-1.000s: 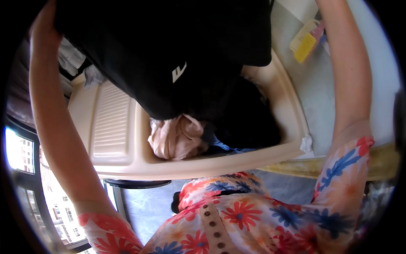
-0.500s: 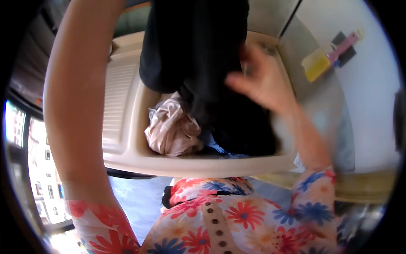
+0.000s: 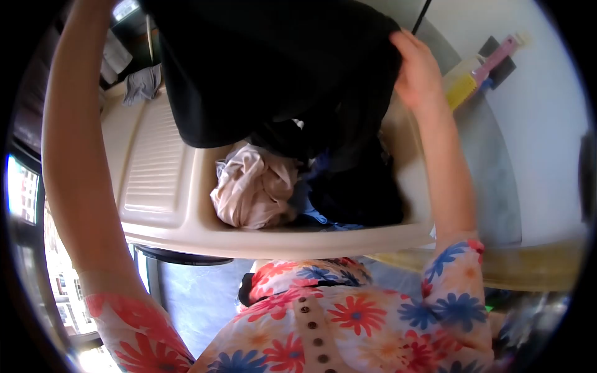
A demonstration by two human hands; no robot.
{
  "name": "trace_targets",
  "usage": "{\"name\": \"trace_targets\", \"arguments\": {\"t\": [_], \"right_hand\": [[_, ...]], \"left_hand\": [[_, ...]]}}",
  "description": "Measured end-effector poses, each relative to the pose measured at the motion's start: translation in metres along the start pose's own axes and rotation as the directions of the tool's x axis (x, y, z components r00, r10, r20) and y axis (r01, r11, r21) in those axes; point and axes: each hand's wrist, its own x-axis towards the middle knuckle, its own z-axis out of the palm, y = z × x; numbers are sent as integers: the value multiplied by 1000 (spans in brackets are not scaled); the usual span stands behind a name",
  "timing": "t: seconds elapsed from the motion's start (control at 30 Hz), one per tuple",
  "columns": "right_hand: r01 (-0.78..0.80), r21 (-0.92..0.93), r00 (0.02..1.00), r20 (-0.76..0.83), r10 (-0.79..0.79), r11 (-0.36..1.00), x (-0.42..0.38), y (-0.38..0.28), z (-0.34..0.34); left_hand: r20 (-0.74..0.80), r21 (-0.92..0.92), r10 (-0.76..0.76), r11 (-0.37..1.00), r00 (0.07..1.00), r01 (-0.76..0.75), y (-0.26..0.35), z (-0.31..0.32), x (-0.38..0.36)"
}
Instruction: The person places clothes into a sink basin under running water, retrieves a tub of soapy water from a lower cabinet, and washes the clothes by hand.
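The right hand [image 3: 418,71] pinches the black garment [image 3: 267,68] shut at its edge, seemingly so it hangs spread; left hand out of frame, grip untellable; below-left of the pinch, pink cloth [image 3: 255,193] fills a basin [image 3: 298,244] corner; rightward, a brush [image 3: 491,61].

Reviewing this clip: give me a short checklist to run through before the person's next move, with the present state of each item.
1. Right hand on the black garment: ok, its fingers are at the garment's edge.
2. Left hand's hold: cannot tell, the forearm leaves the picture at upper left.
3. Whole garment in view: not ok, the top edge of the picture cuts it off.
4. Garment apart from the dark cloth in the basin: cannot tell, black merges with black.
5. Pale pink cloth inside the basin: ok, bunched beside the ridged board.
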Motion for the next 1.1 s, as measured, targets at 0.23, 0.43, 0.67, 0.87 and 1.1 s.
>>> {"name": "trace_targets", "arguments": {"t": [0.23,0.43,0.67,0.87,1.1], "right_hand": [[-166,298,979,-66,193,940,18,65,30],[-194,-704,962,2,275,684,-4,125,-83],[-466,-844,830,-312,462,267,-94,212,-146],[-304,-833,874,-51,483,462,-124,250,-29],[-104,-861,798,227,559,498,-132,259,-13]], "left_hand": [[232,434,-193,898,953,76,-61,67,-101],[349,926,-571,330,743,-182,-237,57,-204],[213,964,-816,264,538,18,-336,-5,-267],[319,299,-876,456,362,839,-291,-7,-224],[77,964,-840,201,538,176,-319,-11,-252]]}}
